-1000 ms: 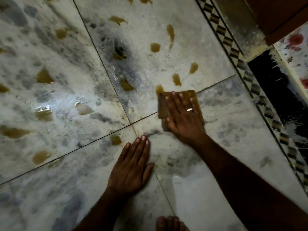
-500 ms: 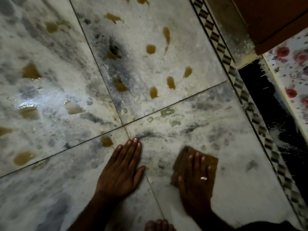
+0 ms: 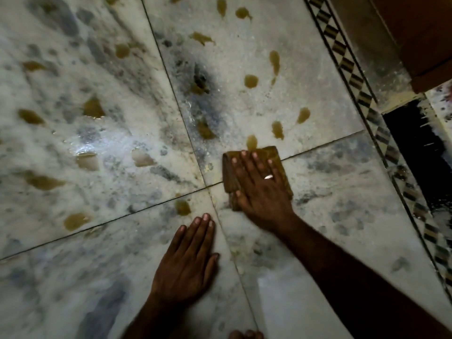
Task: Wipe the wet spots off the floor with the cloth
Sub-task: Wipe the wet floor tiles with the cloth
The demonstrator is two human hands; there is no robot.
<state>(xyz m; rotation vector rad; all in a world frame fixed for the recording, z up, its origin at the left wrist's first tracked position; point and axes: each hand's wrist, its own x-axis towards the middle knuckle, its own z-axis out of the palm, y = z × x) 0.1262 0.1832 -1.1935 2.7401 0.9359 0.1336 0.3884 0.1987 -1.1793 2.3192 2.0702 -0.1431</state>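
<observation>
Cloth (image 3: 229, 172), brown and folded into a thick pad, lies flat on the pale marble floor (image 3: 342, 192), across the seam between two tiles and just right of the corner where four tiles meet. The right hand (image 3: 261, 192) presses down on it with fingers straight and slightly spread, the thumb lying along the pad's near left edge; nothing is curled round or pinched. A ring (image 3: 268, 176) shows on one finger. The cloth's far edge touches a yellowish wet spot (image 3: 252, 141), and more wet spots (image 3: 250, 81) dot the tiles beyond and to the left. One small spot (image 3: 182, 207) sits just beyond the fingertips of the left hand (image 3: 188, 260), which rests palm-down on the near tile, fingers straight and close together, holding nothing. The two hands are near each other but apart. A patterned border strip (image 3: 354, 79) runs along the right side of the floor, with a brown wooden panel (image 3: 415, 33) past it. Toes (image 3: 245, 335) show at the bottom edge.
</observation>
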